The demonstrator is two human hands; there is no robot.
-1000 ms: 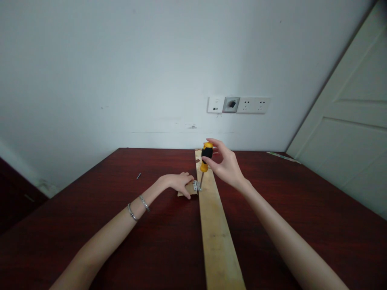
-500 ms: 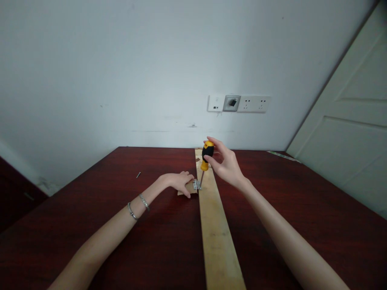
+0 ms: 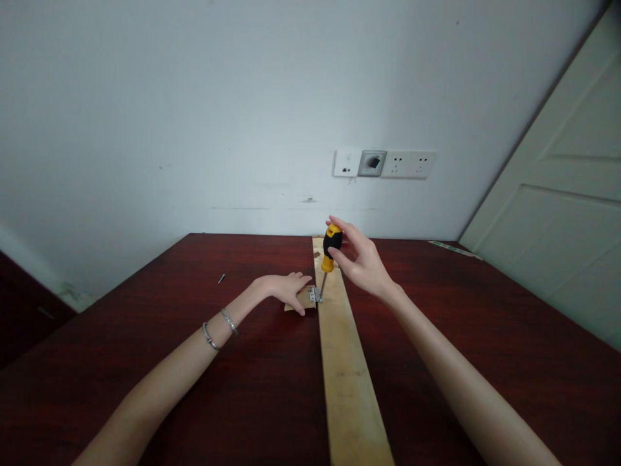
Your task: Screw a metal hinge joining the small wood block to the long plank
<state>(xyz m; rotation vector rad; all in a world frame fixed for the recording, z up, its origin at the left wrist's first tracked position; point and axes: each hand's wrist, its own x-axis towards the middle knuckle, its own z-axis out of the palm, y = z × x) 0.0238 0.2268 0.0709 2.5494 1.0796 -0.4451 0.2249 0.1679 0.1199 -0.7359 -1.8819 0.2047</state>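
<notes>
My right hand point(image 3: 361, 259) grips the yellow and black handle of a screwdriver point(image 3: 332, 244), its fingers wrapped around it. The shaft slants down, and its tip meets a small metal hinge point(image 3: 314, 295) at the left edge of a long wooden plank point(image 3: 345, 362). One leaf of the hinge lies on the plank, the other on a flat piece of cardboard or thin board point(image 3: 305, 300). My left hand point(image 3: 291, 290) rests on that piece with thumb and fingers spread, partly covering it. Whether a screw sits under the tip is too small to tell.
A single screw point(image 3: 222, 278) lies on the dark red table point(image 3: 233, 401) to the left. Behind the table is a white wall with sockets point(image 3: 407, 165). A pale panelled door point(image 3: 567, 213) stands at the right, and a thin strip point(image 3: 453, 250) lies near the back right edge.
The whole view has shifted very slightly. My left fingers have spread a little on the flat piece; the screwdriver stays at the hinge in my right hand.
</notes>
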